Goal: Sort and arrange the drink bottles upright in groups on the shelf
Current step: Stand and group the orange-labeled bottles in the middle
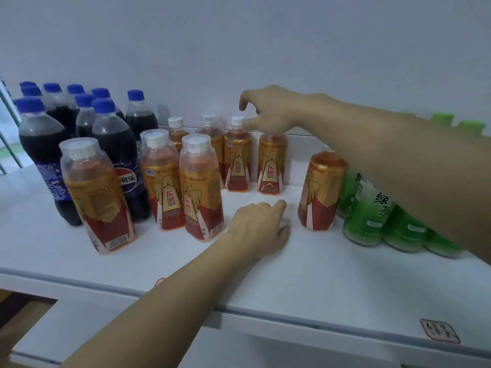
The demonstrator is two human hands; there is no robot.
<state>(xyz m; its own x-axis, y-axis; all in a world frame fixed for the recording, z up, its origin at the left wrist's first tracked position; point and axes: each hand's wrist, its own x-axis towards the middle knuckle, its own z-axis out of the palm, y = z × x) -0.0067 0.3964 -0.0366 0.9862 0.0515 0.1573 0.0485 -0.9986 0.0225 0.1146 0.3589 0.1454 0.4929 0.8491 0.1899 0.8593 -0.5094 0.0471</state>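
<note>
Several orange energy-drink bottles stand upright mid-shelf; the front ones [200, 187] wear clear cap covers. My right hand [268, 112] reaches in from the right above the back row. Its thumb and forefinger are spread apart beside the white cap of one orange bottle [237, 160]. The hand hides the top of the neighbouring orange bottle [272, 166]. My left hand [260, 224] rests on the white shelf [305, 274], fingers loosely curled and holding nothing. A lone orange bottle [320, 192] stands to the right, leaning slightly against the green ones.
Several dark cola bottles [117, 144] with blue caps are grouped at the left. Green tea bottles [372, 208] crowd the right side under my right forearm. A white wall backs the shelf. A red label sticker [439, 334] marks the front edge.
</note>
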